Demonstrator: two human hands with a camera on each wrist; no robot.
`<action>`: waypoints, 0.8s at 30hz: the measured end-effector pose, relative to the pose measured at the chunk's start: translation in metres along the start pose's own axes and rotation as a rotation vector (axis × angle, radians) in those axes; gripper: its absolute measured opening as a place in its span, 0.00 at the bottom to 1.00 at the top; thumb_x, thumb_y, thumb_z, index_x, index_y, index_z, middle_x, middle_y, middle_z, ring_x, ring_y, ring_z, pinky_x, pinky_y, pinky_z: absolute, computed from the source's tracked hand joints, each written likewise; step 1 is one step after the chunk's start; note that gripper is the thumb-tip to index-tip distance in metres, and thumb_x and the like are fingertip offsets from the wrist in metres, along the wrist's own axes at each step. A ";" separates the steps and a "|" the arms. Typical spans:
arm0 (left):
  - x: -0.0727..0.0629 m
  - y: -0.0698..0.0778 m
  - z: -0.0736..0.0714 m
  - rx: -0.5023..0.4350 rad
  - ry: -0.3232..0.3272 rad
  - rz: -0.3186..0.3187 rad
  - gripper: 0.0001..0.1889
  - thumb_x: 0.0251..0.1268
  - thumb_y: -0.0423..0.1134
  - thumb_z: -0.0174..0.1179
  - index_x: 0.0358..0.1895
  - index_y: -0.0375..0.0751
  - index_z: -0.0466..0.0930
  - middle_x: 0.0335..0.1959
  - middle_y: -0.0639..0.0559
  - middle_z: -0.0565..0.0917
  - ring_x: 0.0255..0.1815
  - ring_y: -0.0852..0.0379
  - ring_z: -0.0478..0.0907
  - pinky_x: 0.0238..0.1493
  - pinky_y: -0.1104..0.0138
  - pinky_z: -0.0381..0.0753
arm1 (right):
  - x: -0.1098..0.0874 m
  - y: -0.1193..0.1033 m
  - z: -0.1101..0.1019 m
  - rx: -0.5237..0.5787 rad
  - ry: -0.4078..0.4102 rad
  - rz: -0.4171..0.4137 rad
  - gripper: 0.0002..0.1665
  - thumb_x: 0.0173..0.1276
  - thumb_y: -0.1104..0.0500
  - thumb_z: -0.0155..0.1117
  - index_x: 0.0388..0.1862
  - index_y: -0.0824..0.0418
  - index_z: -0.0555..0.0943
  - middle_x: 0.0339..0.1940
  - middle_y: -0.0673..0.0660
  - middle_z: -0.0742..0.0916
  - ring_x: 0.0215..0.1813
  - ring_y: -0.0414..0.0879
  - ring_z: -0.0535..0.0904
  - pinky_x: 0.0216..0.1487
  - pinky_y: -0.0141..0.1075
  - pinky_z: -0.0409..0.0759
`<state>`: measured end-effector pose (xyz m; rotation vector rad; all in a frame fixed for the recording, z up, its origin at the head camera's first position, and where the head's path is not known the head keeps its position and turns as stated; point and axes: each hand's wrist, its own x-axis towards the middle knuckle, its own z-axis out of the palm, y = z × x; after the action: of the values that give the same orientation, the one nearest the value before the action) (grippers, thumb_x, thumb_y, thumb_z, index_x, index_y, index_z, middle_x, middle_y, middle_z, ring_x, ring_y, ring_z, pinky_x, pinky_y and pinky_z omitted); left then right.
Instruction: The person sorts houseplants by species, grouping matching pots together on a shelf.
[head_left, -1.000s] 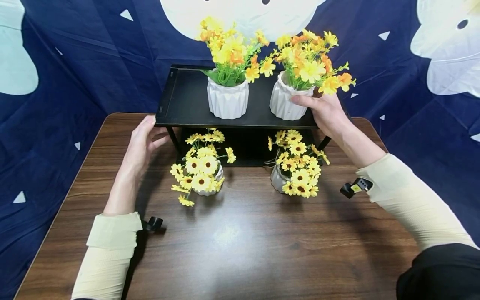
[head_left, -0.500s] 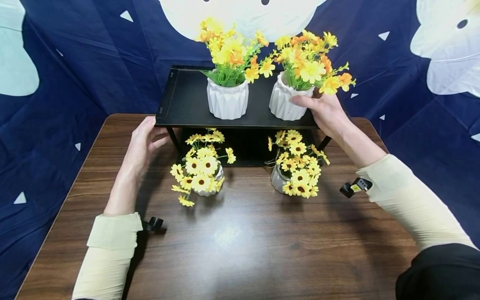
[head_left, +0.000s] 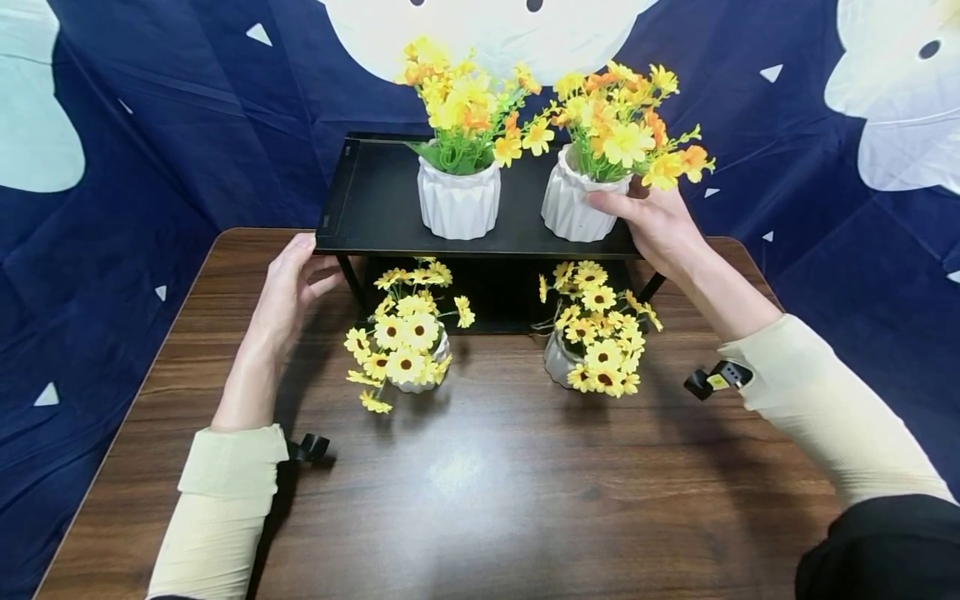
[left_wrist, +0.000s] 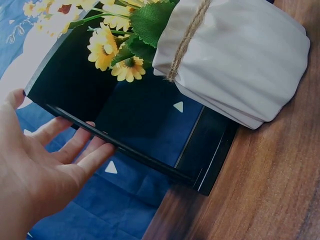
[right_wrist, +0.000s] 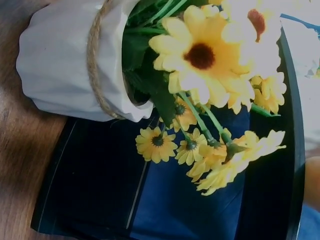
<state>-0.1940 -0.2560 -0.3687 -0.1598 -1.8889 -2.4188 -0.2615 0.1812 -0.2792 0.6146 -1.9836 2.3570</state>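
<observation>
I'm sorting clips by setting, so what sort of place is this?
Probably a staged indoor set: patterned blue cloth behind a brown table, and a black shelf with potted flowers.

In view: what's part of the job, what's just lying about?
Likely job:
right upper pot, gripped by the right hand
shelf, touched by left hand

Seemingly just background:
left upper pot
left front potted daisies
right front potted daisies
table
backdrop

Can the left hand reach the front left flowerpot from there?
Likely yes: the left hand touches the shelf, with a free-looking path round its front, though flowers spill leftward over the flowerpot.
</observation>
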 end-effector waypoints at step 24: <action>0.000 -0.002 0.000 -0.023 0.011 0.004 0.13 0.79 0.50 0.54 0.53 0.47 0.80 0.50 0.56 0.82 0.51 0.58 0.80 0.52 0.70 0.85 | -0.056 -0.015 -0.025 0.145 0.149 0.024 0.19 0.71 0.71 0.63 0.58 0.62 0.74 0.62 0.63 0.83 0.66 0.52 0.81 0.67 0.36 0.80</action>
<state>-0.1943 -0.2556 -0.3707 -0.1509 -1.8552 -2.4350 -0.2133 0.2215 -0.2848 0.4058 -1.7825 2.4963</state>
